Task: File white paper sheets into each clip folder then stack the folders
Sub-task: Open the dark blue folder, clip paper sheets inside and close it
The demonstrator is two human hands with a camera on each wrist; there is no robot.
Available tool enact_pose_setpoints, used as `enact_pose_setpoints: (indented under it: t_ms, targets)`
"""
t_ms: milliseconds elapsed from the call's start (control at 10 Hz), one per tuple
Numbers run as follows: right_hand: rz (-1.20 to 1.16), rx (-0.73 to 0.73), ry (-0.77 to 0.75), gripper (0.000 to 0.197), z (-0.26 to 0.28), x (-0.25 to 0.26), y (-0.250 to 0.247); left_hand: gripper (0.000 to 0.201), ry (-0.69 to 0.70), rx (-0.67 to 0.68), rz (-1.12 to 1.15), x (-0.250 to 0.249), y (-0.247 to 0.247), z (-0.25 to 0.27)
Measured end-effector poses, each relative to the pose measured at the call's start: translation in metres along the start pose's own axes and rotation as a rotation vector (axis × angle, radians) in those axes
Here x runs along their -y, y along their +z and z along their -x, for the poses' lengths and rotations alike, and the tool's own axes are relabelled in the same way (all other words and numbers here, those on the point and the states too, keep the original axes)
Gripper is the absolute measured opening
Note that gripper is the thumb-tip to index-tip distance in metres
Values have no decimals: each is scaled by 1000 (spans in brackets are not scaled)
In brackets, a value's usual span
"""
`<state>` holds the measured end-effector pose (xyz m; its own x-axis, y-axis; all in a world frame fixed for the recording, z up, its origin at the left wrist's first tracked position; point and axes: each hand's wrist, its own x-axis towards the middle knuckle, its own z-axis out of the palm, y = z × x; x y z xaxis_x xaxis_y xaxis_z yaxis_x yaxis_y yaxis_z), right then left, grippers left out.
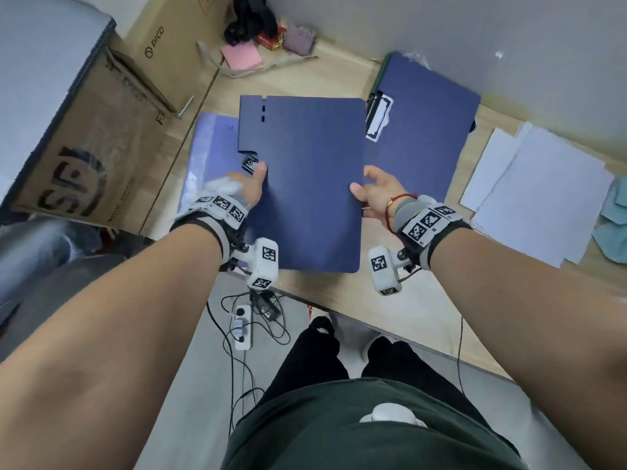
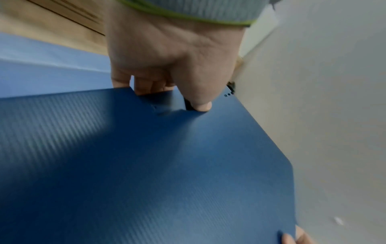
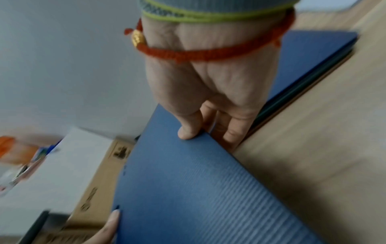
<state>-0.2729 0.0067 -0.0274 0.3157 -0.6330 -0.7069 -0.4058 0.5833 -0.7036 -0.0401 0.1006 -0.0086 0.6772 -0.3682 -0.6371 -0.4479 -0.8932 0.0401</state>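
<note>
I hold a closed dark blue clip folder (image 1: 302, 184) above the wooden table (image 1: 441, 317), one hand on each long edge. My left hand (image 1: 252, 184) pinches its left edge, thumb on top and fingers under, beside the clip notch. My right hand (image 1: 368, 195) grips the right edge the same way. The left wrist view shows the left hand (image 2: 177, 92) with its thumb on the folder (image 2: 156, 165); the right wrist view shows the right hand (image 3: 208, 128) on the folder (image 3: 198, 189). A paler blue folder (image 1: 212, 157) lies under it at left. Another dark blue folder (image 1: 427, 130) lies at the back right. Loose white sheets (image 1: 539, 195) lie at the right.
A large open cardboard box (image 1: 88, 157) stands left of the table, with a second box (image 1: 176, 42) behind it. Pink paper (image 1: 241, 56) and clutter sit in the back corner. A teal cloth (image 1: 614, 225) lies at the far right. A power strip (image 1: 243, 327) and cables are on the floor.
</note>
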Motion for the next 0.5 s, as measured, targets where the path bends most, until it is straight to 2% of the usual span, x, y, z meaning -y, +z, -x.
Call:
enact_pose_setpoints:
  t_ms: [100, 200, 300, 400, 500]
  targets:
    - [-48, -130, 10, 29, 19, -14, -66, 80, 199, -5, 9, -54, 19, 13]
    - [-72, -207, -2, 30, 39, -29, -114, 70, 317, 62, 43, -103, 39, 39]
    - [-46, -324, -9, 35, 56, -50, -156, 53, 409, 262, 66, -140, 55, 77]
    - [-38, -412, 31, 38, 76, -77, -203, 28, 430, 403, 285, -175, 72, 115]
    - [-3, -470, 83, 36, 94, -107, -243, 19, 703, 367, -104, -204, 101, 142]
